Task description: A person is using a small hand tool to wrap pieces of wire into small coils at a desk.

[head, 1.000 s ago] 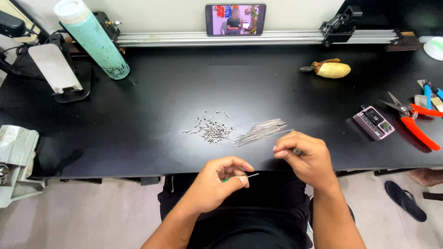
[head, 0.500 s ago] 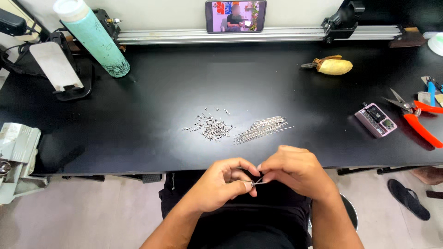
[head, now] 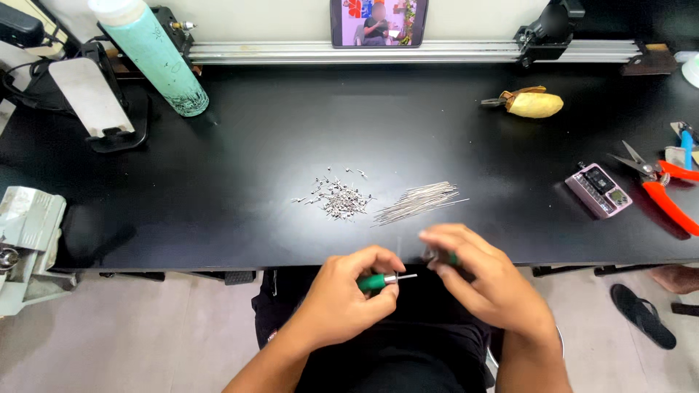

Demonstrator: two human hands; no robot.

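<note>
A small tool with a green handle (head: 373,282) and a thin metal tip pointing right sat at the lower centre of the frame, just off the near edge of the black table (head: 277,145). The left hand (head: 342,302) gripped it, fingers curled around the handle and thumb pressed on top. Just to the right, the right hand (head: 484,280) was blurred; its fingertips were bunched around something small with a touch of green, which could not be made out.

Above the hands, on the table, lay a loose pile of tiny metal pieces (head: 338,198) and, beside it to the right, a bundle of thin metal pins (head: 420,202).

Farther out, a teal bottle (head: 153,54) with a pale cap stood at the upper left; its contents could not be seen. A yellowish pouch (head: 534,103) lay at the upper right, and a pink device (head: 598,190) and red-handled cutters (head: 659,191) sat at the right edge.
</note>
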